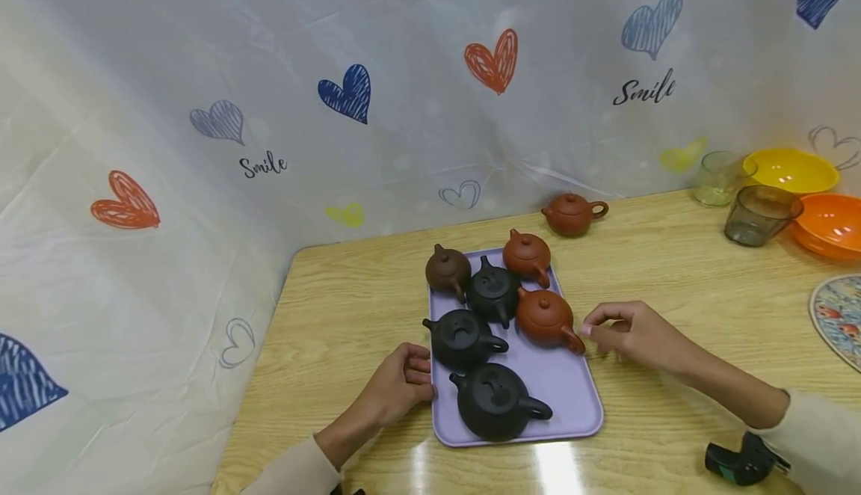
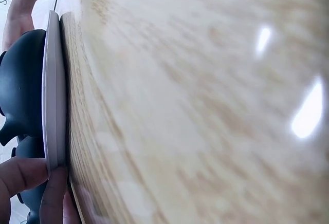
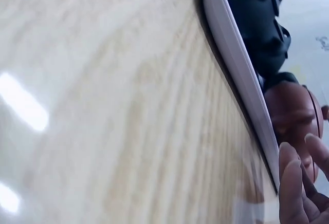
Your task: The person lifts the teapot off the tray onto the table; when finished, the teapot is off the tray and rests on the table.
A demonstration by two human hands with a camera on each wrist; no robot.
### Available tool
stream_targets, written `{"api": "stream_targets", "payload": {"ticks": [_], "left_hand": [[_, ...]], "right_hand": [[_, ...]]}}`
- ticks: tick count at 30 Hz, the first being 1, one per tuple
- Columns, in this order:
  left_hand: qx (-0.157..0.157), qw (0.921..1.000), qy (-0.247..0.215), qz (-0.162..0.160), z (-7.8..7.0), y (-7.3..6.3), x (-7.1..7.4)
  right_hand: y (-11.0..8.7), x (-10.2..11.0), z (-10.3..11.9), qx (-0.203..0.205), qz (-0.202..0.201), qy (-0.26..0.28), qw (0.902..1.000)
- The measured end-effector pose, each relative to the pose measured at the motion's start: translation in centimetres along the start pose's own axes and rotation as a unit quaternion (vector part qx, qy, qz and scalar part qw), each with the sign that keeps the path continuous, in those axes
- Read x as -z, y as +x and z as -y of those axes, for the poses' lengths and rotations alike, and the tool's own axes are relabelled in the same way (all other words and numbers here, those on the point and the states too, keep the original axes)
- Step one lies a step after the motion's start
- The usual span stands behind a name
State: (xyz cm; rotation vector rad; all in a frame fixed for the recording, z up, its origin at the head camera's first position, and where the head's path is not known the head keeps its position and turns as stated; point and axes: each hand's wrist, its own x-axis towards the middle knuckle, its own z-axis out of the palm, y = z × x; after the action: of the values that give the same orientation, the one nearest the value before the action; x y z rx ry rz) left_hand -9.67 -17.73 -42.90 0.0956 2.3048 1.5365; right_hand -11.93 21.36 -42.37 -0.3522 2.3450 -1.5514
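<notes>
A lilac tray [image 1: 541, 405] lies on the table and bears several clay teapots. Its left rim is pinched by my left hand [image 1: 397, 385]; in the left wrist view the thumb [image 2: 23, 175] is at the upper edge and a finger lies against the underside. Close to that hand sit two black teapots, one larger [image 1: 493, 401] and one smaller [image 1: 461, 339]. My right hand [image 1: 632, 334] hovers by the right rim with loosely bent fingers [image 3: 292, 183] and nothing between them. Nearest to it is the handle of a reddish-brown teapot [image 1: 545, 318].
Farther back on the tray are another black teapot [image 1: 493, 291], a dark brown one [image 1: 447, 269] and a reddish one [image 1: 527, 254]. A reddish teapot [image 1: 570, 214] stands behind the tray. Glasses [image 1: 756, 218], a yellow bowl [image 1: 790, 170] and an orange bowl [image 1: 830, 226] are at right.
</notes>
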Motion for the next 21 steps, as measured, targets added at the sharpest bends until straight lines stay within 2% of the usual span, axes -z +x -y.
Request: {"api": "stream_targets", "payload": {"ticks": [10,21], "left_hand": [[0.004,1.0,-0.003,-0.006,-0.1,-0.1,-0.1],[0.003,1.0,0.002,-0.003,-0.1,0.0,-0.2]], "right_hand": [[0.0,-1.8,0.4,0.009,-0.037,-0.037,0.9986],[0.0,-2.2,0.5,0.022,-0.051,-0.065,0.9964]]}}
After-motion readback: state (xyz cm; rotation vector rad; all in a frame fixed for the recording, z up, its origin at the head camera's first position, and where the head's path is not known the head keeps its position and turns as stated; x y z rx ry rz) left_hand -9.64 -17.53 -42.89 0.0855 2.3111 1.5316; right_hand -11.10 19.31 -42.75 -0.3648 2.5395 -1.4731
